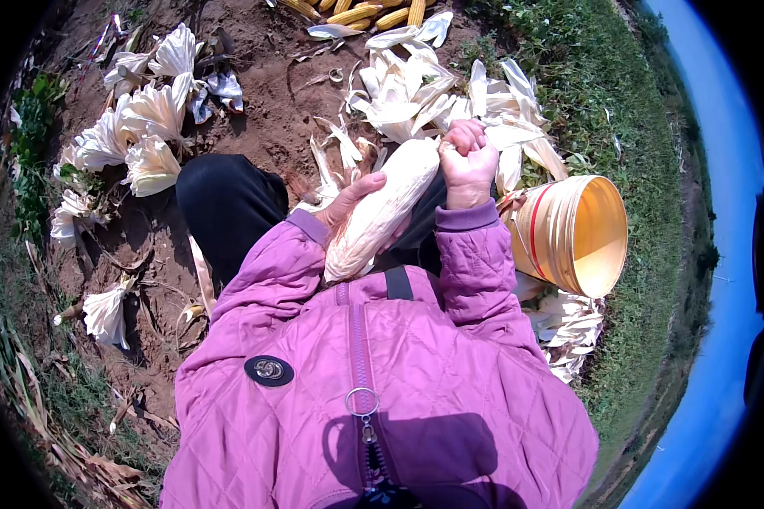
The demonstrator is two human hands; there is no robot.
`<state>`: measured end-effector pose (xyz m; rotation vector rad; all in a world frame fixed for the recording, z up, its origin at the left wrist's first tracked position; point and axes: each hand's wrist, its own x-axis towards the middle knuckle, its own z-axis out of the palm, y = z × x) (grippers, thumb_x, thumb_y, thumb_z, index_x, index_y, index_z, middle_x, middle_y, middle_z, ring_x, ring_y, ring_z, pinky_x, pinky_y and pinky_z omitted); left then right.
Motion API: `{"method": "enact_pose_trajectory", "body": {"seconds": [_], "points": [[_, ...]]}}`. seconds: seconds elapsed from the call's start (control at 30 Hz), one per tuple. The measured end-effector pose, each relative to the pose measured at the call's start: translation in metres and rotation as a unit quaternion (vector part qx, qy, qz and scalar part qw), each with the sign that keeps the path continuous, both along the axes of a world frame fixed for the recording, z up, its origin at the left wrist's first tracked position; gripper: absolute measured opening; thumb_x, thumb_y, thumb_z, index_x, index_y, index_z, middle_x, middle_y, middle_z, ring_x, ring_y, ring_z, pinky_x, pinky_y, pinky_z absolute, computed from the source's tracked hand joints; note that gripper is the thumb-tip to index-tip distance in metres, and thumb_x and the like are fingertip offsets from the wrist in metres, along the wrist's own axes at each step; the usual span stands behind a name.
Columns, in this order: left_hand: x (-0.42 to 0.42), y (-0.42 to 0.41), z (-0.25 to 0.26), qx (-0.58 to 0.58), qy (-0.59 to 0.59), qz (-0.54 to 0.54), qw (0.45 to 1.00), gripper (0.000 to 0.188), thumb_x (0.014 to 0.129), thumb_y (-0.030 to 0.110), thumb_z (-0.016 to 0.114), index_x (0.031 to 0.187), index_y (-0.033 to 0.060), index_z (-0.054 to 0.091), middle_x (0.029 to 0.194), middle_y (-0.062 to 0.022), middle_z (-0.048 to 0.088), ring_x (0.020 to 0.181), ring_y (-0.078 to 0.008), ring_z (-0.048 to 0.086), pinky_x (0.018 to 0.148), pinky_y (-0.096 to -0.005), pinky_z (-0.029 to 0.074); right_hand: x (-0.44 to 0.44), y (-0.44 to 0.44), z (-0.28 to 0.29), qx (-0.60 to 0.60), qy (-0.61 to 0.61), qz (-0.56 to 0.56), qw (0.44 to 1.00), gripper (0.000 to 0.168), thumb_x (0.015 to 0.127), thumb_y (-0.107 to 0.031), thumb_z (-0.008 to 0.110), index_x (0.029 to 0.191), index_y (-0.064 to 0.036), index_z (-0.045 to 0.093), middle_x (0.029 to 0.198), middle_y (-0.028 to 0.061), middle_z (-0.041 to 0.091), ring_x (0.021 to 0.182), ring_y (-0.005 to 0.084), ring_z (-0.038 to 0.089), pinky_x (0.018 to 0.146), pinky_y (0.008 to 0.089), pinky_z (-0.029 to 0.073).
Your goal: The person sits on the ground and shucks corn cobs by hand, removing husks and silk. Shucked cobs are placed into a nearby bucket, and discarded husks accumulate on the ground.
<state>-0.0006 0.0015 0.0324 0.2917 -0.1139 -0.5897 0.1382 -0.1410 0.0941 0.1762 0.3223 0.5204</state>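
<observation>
An ear of corn in pale inner husk [382, 213] lies slantwise over my lap. My left hand [361, 194] is wrapped around its middle, thumb on top and fingers partly hidden beneath. At the ear's upper end, my right hand [468, 156] is closed in a fist on the husk tip; what lies inside the fist is hidden. Loose husks and brown corn silk [347, 156] show just beyond my left hand. A heap of peeled white husks [407, 89] lies past my right hand.
Bare yellow corn cobs [363, 13] are piled at the far edge. A cream plastic bucket [538, 232] with a red band is at my right, near more husks [566, 331]. Husks on stalks [156, 111] lie on brown soil [261, 83] to the left. Green plants [636, 191] border the right.
</observation>
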Motion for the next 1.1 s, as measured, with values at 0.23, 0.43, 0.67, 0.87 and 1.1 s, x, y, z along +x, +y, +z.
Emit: {"method": "enact_pose_trajectory", "body": {"seconds": [0.23, 0.43, 0.67, 0.87, 1.1], "points": [[0.002, 0.032, 0.05, 0.022, 0.043, 0.096, 0.994, 0.067, 0.076, 0.051, 0.056, 0.118, 0.0004, 0.044, 0.077, -0.0183, 0.057, 0.057, -0.0238, 0.059, 0.05, -0.0323, 0.053, 0.059, -0.369, 0.129, -0.222, -0.289, -0.466, 0.806, 0.012, 0.076, -0.004, 0.039, 0.066, -0.009, 0.044, 0.048, -0.0041, 0.032, 0.037, 0.0075, 0.022, 0.036, 0.0212, 0.02], [0.071, 0.056, 0.095, 0.088, 0.047, 0.242, 0.965, 0.052, 0.082, 0.044, 0.055, 0.11, 0.0, 0.048, 0.075, -0.0155, 0.061, 0.06, -0.0196, 0.062, 0.057, -0.0304, 0.055, -0.113, -0.529, 0.073, -0.269, 0.08, -0.714, 0.641, 0.063, 0.083, -0.052, 0.044, 0.113, 0.003, 0.037, 0.103, 0.019, 0.05, 0.085, 0.0289, 0.052, 0.07, 0.04, 0.047], [0.116, 0.084, 0.077, 0.151, 0.061, 0.246, 0.955, 0.048, 0.081, 0.037, 0.058, 0.105, -0.0025, 0.049, 0.078, -0.0148, 0.061, 0.062, -0.022, 0.063, 0.058, -0.0323, 0.056, -0.103, -0.303, -0.003, -0.713, -0.015, -0.274, 0.646, 0.031, 0.085, -0.017, 0.058, 0.109, 0.002, 0.049, 0.094, 0.012, 0.059, 0.079, 0.0148, 0.059, 0.071, 0.0234, 0.051], [0.126, 0.087, 0.043, 0.041, 0.111, 0.22, 0.968, 0.042, 0.079, 0.025, 0.062, 0.106, -0.004, 0.047, 0.081, -0.0153, 0.061, 0.067, -0.026, 0.064, 0.063, -0.038, 0.056, -0.067, -0.058, 0.03, -0.77, -0.443, 0.025, 0.458, 0.028, 0.083, -0.006, 0.058, 0.111, -0.003, 0.053, 0.096, 0.0077, 0.06, 0.084, 0.0125, 0.059, 0.073, 0.0228, 0.048], [0.12, 0.089, 0.051, 0.033, 0.106, 0.208, 0.972, 0.044, 0.079, 0.03, 0.062, 0.101, -0.0056, 0.05, 0.079, -0.016, 0.06, 0.067, -0.0268, 0.064, 0.063, -0.0394, 0.056, -0.038, 0.034, 0.039, -0.7, -0.676, -0.118, 0.2, 0.035, 0.073, 0.005, 0.064, 0.106, -0.004, 0.057, 0.096, 0.0086, 0.061, 0.084, 0.0177, 0.06, 0.07, 0.025, 0.048]]}}
